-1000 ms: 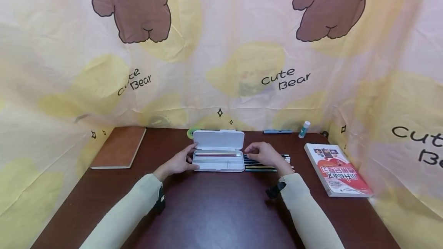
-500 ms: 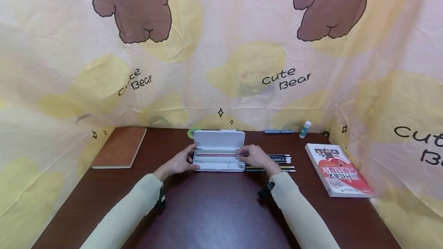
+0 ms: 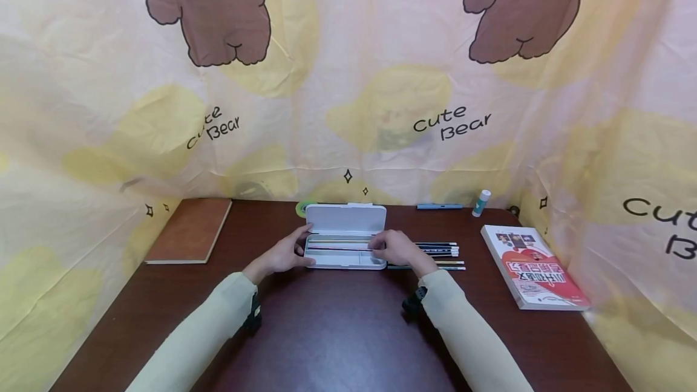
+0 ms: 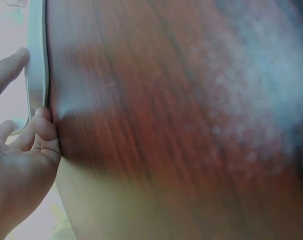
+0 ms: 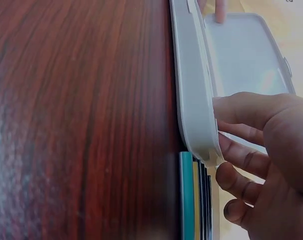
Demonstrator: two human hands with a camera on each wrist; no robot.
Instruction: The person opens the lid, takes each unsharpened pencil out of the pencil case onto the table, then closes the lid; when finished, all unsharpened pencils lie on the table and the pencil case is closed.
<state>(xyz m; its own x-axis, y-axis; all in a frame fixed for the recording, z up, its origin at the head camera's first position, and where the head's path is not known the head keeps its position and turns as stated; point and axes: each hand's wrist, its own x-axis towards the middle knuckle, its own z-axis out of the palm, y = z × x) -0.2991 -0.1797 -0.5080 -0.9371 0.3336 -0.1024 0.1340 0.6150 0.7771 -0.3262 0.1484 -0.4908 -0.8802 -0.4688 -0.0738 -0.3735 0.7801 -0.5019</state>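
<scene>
A white pencil case (image 3: 345, 245) lies open near the back middle of the dark wooden desk (image 3: 337, 331), its lid raised toward the curtain. A red pencil (image 3: 339, 248) lies lengthwise in the tray. The left hand (image 3: 284, 254) grips the case's left end, thumb along the rim and fingers curled at the edge, steadying it. The right hand (image 3: 399, 248) is over the case's right end with its fingers curled; it seems to pinch the end of a pencil being laid into the tray, though the grip itself is too small to make out from the head view, and the right wrist view shows only fingers bent over the case wall. The step in hand looks like loading pencils into the case one by one; the next move would call for releasing this one flat and reaching to the row of pencils (image 3: 438, 251) just right of the case. How many pencils remain cannot be counted. A red-covered book (image 3: 533, 271) lies well to the right.
</scene>
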